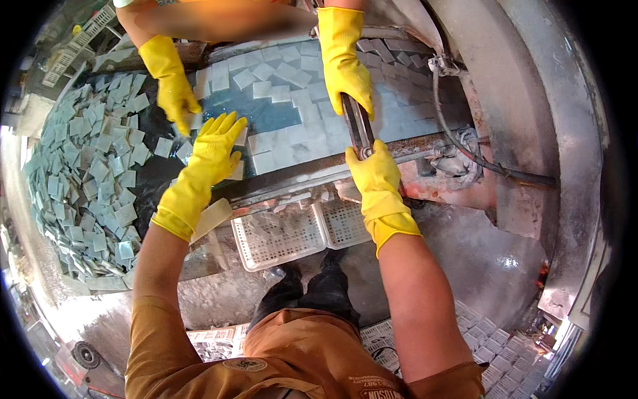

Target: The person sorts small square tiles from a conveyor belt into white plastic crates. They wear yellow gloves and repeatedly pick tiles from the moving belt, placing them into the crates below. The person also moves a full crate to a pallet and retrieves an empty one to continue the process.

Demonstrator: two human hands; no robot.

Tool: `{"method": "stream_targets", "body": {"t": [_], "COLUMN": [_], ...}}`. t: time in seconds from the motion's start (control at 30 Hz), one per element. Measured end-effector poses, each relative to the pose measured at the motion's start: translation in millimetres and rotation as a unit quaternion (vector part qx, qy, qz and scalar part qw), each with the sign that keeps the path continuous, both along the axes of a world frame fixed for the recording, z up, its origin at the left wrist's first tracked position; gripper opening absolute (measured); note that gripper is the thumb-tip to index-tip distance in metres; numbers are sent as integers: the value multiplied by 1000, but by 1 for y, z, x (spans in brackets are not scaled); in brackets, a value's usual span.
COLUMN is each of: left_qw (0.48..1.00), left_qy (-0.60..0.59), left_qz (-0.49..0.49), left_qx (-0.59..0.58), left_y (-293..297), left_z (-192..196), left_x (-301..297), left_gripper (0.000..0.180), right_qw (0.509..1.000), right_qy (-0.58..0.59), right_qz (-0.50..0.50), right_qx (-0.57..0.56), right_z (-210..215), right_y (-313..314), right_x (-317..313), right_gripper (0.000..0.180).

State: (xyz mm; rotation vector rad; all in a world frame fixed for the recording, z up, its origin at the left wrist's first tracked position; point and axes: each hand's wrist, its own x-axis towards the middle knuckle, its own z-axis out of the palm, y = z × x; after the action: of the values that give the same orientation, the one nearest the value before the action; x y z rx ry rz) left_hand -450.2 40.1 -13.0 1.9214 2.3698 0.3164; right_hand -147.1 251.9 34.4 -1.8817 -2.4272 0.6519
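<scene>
My left hand [211, 154], in a yellow rubber glove, reaches over the near edge of a wet belt with its fingers stretched out. Small pale tiles [234, 171] lie beside and partly under it; whether it presses on one I cannot tell. My right hand [376, 171], gloved the same way, closes around the near end of a dark metal bar [357, 126]. The bar lies across the rows of flat white tiles [292, 141]. A co-worker's yellow-gloved hand [347, 76] grips its far end. The co-worker's other hand [177, 100] picks among tiles close to my left hand.
A large heap of loose tiles [93, 174] covers the left end. Two white perforated plastic baskets [279, 247] sit below the near edge, before my legs. A black hose [495, 166] curves along the right side beside a grey metal housing [525, 113].
</scene>
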Motion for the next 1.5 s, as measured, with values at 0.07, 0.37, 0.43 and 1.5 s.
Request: {"method": "stream_targets", "body": {"t": [0.07, 0.37, 0.43, 1.5], "left_qw": [997, 993, 995, 960], "left_qy": [-28, -83, -82, -63], "left_qz": [-54, -47, -27, 270], "left_qx": [-40, -63, -41, -43], "left_y": [-4, -27, -26, 8], "left_z": [0, -4, -2, -46], "left_x": [-13, 4, 17, 131], "left_gripper": [82, 76, 68, 81], "right_qw": [1000, 1000, 1000, 999], "right_qy": [-10, -7, -7, -14], "right_qz": [2, 2, 0, -21], "right_qx": [9, -7, -6, 31], "right_z": [1, 1, 2, -6], "right_y": [0, 0, 1, 0], "right_x": [0, 2, 2, 3], "right_gripper": [61, 61, 61, 69]}}
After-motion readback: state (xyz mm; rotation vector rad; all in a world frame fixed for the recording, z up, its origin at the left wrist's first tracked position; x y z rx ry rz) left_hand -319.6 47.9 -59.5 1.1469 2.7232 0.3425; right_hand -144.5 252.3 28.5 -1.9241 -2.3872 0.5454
